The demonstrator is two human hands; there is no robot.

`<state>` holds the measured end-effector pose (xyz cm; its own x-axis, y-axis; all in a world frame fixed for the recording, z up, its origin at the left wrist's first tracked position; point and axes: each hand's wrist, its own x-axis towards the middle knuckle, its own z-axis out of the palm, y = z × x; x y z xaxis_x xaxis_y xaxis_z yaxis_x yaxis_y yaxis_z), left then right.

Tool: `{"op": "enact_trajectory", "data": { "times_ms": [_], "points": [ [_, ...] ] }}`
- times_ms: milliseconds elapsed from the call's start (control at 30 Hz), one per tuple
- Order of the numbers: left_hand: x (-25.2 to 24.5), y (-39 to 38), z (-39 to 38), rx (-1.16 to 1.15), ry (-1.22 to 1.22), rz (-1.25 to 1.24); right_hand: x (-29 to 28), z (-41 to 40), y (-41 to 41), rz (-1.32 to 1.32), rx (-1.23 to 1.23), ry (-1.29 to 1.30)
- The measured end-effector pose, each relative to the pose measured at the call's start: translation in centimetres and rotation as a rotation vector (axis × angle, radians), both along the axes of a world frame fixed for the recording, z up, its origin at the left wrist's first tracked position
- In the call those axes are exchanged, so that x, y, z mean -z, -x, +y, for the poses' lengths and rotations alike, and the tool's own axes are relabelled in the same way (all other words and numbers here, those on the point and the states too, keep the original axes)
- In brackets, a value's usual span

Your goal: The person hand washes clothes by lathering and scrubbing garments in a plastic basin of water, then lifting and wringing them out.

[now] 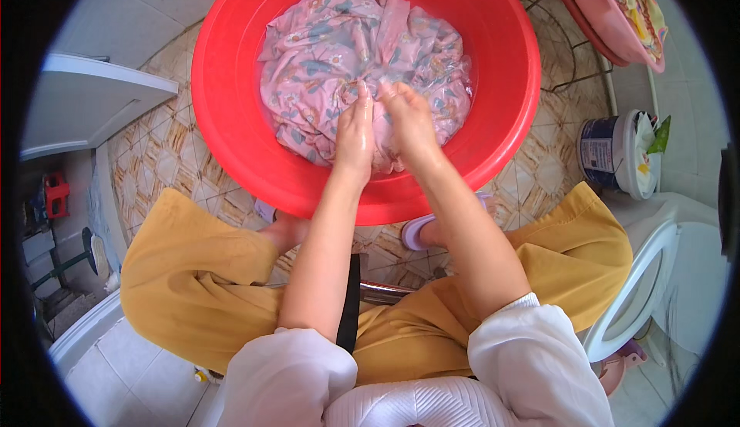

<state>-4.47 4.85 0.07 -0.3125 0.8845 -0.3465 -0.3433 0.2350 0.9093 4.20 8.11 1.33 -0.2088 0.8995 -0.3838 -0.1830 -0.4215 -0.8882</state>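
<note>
A large red plastic basin (228,89) stands before me with water in it. Soaked pink fabric (324,63) printed with white flowers and grey-green leaves is bunched up inside. My left hand (355,135) is wet and grips a fold of the fabric near the basin's front side, thumb uppermost and most of its fingers hidden. Close beside it, my right hand (411,120) has curled fingers around the same gathered cloth. A narrow strip of fabric shows between the two hands.
The basin rests on a patterned tile floor (156,155) between my feet. To the right are a white toilet (630,294), a bucket (598,149) holding waste, and a pink basin (601,16) with yellow cloth on a metal rack. An open door (98,106) stands at left.
</note>
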Motion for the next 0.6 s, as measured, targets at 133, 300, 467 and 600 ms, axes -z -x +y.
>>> {"op": "enact_trajectory", "data": {
  "times_ms": [133, 300, 467, 600],
  "points": [
    [-2.0, 1.7, 0.2, -0.006, 0.099, -0.581, 3.0, 3.7, -4.7, -0.261, 0.1, -0.344],
    [-0.2, 4.4, -0.5, 0.109, -0.107, -0.62, 3.0, 3.7, -8.0, -0.293, -0.149, 0.275],
    [0.5, 4.9, -1.0, 0.069, 0.007, -0.687, 6.1, -0.5, -4.1, -0.343, -0.244, 0.003],
    [3.3, 6.9, -1.7, -0.07, 0.061, -0.572, 6.4, -1.4, -3.7, -0.169, -0.431, 0.206]
  ]
}}
